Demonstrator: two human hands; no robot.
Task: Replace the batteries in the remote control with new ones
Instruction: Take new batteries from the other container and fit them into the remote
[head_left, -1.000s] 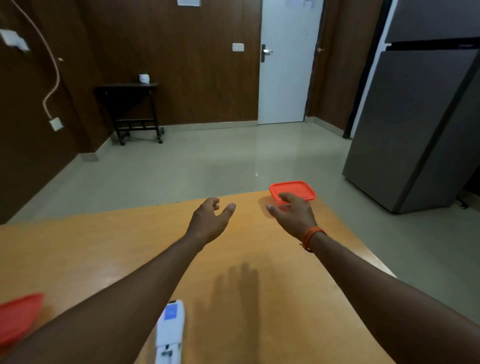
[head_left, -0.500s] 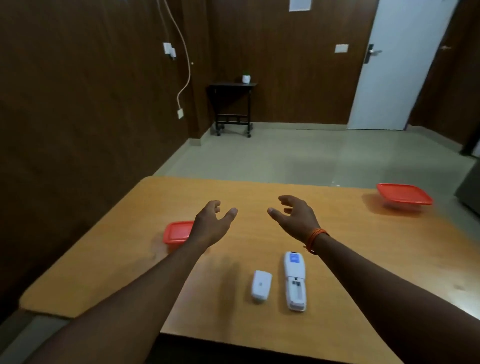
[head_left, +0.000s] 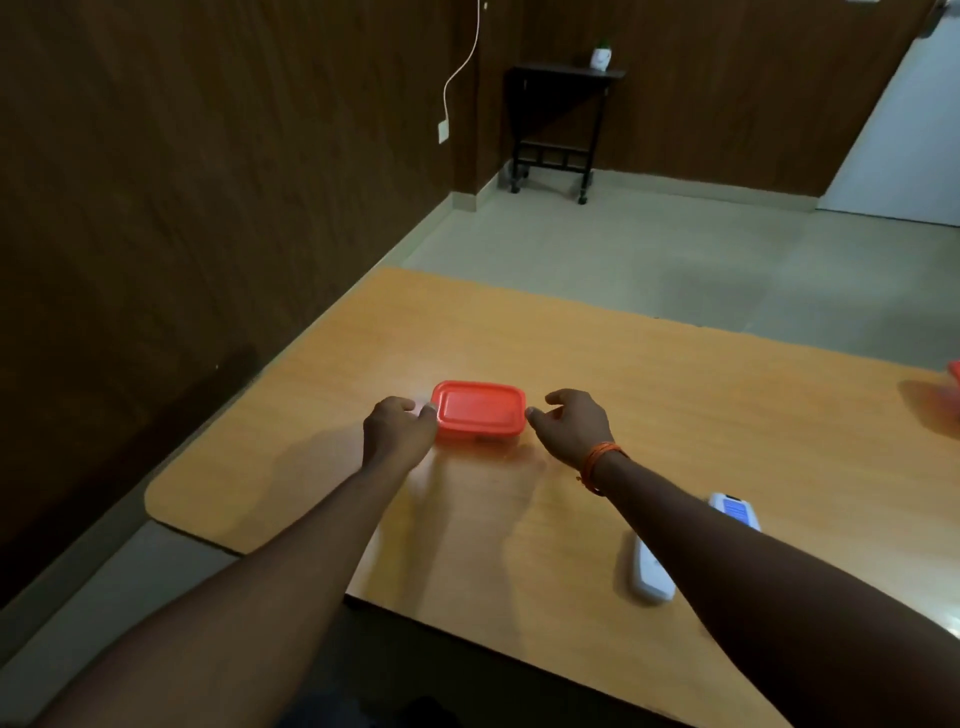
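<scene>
A red lidded container (head_left: 478, 413) sits on the wooden table (head_left: 675, 395), left of centre. My left hand (head_left: 397, 431) is at its left end, fingers curled and thumb touching the lid's edge. At its right end is my right hand (head_left: 574, 426), fingers apart and fingertips just at the rim. Neither hand has lifted the box. The white remote control (head_left: 735, 512), with a blue screen, lies at the near right, mostly hidden under my right forearm. A separate white battery cover (head_left: 649, 571) lies beside it. No batteries are visible.
A second red container (head_left: 955, 376) shows at the table's far right edge. The table's left corner and near edge are close to my arms. A dark wood wall stands at the left, and a small black side table (head_left: 561, 119) is in the far corner.
My view has swung left and down. Both hands have moved from mid-air above the table to the two ends of the left red container. The remote and cover have not moved.
</scene>
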